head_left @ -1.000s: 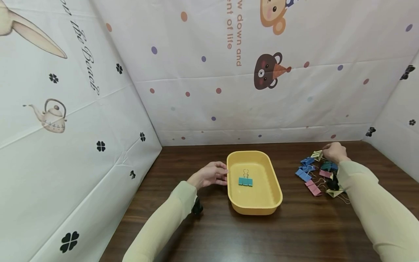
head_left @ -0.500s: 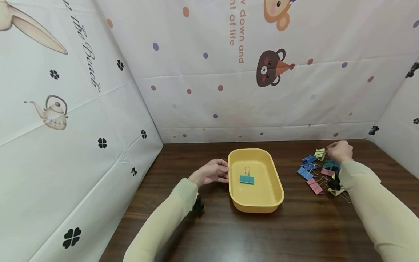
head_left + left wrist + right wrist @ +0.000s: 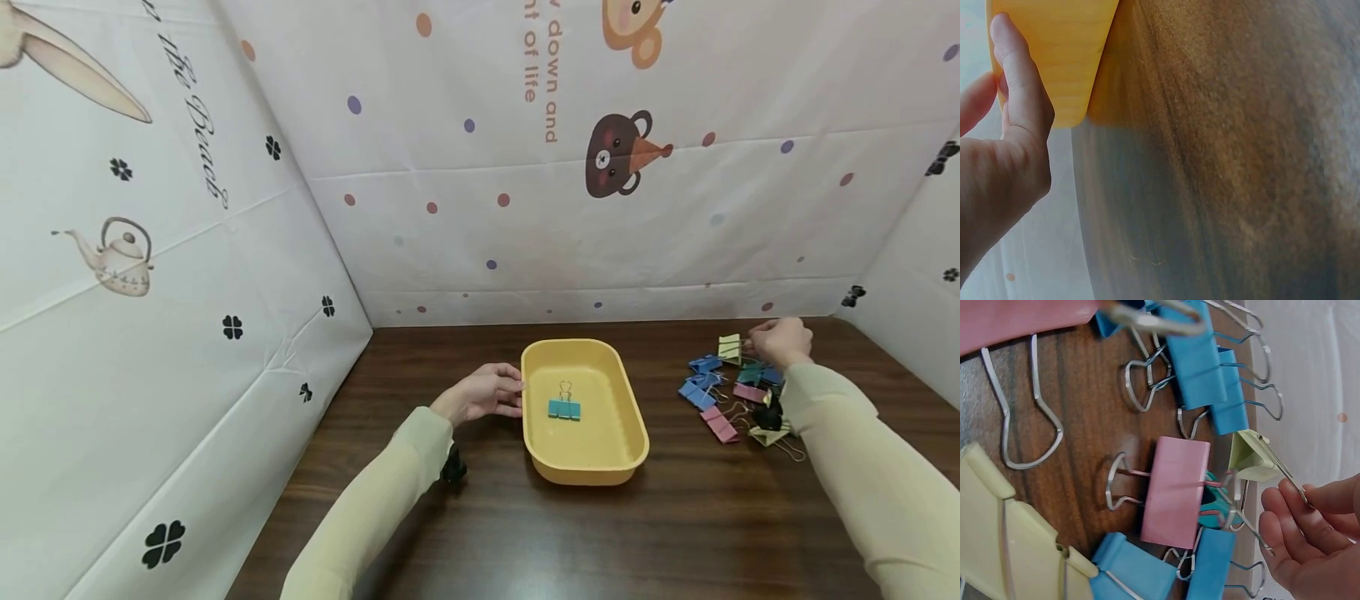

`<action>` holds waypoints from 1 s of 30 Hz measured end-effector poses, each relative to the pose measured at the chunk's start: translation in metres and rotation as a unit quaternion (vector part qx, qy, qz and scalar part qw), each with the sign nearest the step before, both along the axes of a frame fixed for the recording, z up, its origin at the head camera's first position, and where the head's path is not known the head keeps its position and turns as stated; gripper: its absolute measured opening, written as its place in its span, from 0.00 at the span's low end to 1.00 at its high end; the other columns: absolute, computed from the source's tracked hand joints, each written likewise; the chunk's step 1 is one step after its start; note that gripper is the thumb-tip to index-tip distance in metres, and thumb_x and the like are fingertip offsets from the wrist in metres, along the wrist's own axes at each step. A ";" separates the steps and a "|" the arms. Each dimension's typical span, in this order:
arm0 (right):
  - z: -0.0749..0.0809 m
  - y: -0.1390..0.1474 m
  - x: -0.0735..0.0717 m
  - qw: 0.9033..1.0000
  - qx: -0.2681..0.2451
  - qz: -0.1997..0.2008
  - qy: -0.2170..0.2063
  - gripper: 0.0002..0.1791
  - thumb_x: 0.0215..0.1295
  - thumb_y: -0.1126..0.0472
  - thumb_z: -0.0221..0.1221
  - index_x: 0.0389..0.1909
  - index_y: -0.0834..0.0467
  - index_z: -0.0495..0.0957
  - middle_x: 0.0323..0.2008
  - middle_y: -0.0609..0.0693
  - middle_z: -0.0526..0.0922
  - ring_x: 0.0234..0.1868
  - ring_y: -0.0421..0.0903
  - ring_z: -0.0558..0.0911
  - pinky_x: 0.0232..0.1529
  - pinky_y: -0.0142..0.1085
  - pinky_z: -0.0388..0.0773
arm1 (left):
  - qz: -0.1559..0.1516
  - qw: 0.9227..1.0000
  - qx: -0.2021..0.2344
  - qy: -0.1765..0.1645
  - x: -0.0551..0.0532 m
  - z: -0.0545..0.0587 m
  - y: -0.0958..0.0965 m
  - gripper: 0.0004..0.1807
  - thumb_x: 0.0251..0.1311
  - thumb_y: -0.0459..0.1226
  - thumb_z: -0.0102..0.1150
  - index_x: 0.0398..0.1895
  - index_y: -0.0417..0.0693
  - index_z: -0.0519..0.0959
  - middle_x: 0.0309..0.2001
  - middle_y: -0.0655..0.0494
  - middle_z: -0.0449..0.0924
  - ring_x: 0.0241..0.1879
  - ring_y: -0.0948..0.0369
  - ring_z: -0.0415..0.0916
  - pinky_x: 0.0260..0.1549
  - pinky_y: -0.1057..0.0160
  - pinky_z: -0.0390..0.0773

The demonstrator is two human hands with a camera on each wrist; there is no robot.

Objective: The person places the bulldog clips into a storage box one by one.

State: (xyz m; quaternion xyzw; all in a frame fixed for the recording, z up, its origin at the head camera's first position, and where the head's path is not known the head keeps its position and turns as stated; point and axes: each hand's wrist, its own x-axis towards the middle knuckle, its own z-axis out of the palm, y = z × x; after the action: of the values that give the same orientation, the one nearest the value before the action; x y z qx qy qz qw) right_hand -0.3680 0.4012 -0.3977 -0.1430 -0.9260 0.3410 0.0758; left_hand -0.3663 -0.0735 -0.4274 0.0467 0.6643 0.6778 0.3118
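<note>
In the head view my right hand [image 3: 782, 342] is at the far side of a group of binder clips. Its thumb and fingers pinch the wire handle of a pale yellow binder clip [image 3: 729, 348]; the right wrist view shows this yellow clip [image 3: 1250, 456] tilted at the fingertips. My left hand [image 3: 487, 393] rests with its fairly straight fingers against the left side of a yellow tray [image 3: 587, 475]. In the left wrist view, fingers [image 3: 1019, 69] lie along the tray's outer wall. A teal binder clip [image 3: 564, 409] lies inside the tray.
Near my right hand lie several blue clips [image 3: 697, 394], pink clips [image 3: 720, 425], a dark green clip [image 3: 750, 372] and another pale yellow clip [image 3: 768, 435]. They sit on a dark wooden table [image 3: 570, 542]. Printed white cloth [image 3: 450, 242] rises behind and at the sides.
My right hand has shifted slightly away and to the right. The yellow clip has turned and moved a little away from the blue clips. My left hand stays at the tray.
</note>
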 end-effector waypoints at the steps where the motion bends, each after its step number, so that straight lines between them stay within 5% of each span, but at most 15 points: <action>1: 0.001 0.000 0.000 1.000 0.000 0.003 0.002 0.24 0.71 0.58 0.44 0.52 0.75 0.74 0.51 0.76 0.72 0.52 0.71 0.66 0.44 0.57 0.70 | 0.000 1.000 0.001 0.001 0.000 -0.001 0.000 0.14 0.68 0.31 0.50 0.55 0.36 0.66 0.36 0.48 0.76 0.30 0.58 0.77 0.35 0.58 0.85; 9: 0.011 0.000 -0.004 1.000 -0.010 0.000 0.015 0.22 0.71 0.59 0.46 0.50 0.75 0.75 0.27 0.63 0.84 0.42 0.63 0.76 0.26 0.40 0.73 | -0.001 1.000 0.002 -0.006 0.001 0.001 -0.001 0.18 0.69 0.31 0.50 0.59 0.35 0.64 0.36 0.48 0.76 0.30 0.58 0.77 0.36 0.57 0.85; 14: 0.019 -0.001 -0.006 0.998 -0.059 0.003 0.016 0.23 0.70 0.61 0.48 0.54 0.77 0.71 0.17 0.48 0.84 0.23 0.43 0.83 0.25 0.38 0.81 | -0.003 1.000 0.000 -0.004 0.001 0.001 0.000 0.20 0.69 0.31 0.50 0.61 0.33 0.62 0.36 0.48 0.76 0.30 0.58 0.77 0.36 0.57 0.85; 30: 0.039 -0.017 -0.006 0.989 -0.098 0.102 0.040 0.22 0.72 0.65 0.46 0.54 0.81 0.68 0.25 0.51 0.86 0.24 0.35 0.83 0.29 0.33 0.84 | -0.004 1.000 0.003 0.000 0.002 0.002 0.000 0.21 0.69 0.30 0.49 0.62 0.31 0.60 0.37 0.47 0.75 0.29 0.58 0.78 0.35 0.58 0.85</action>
State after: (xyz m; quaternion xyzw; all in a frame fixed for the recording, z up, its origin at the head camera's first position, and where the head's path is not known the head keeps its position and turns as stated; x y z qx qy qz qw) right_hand -0.3736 0.3841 -0.3587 -0.0410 -0.8940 0.4417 0.0636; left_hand -0.3644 -0.0731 -0.4256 0.0508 0.6621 0.6784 0.3143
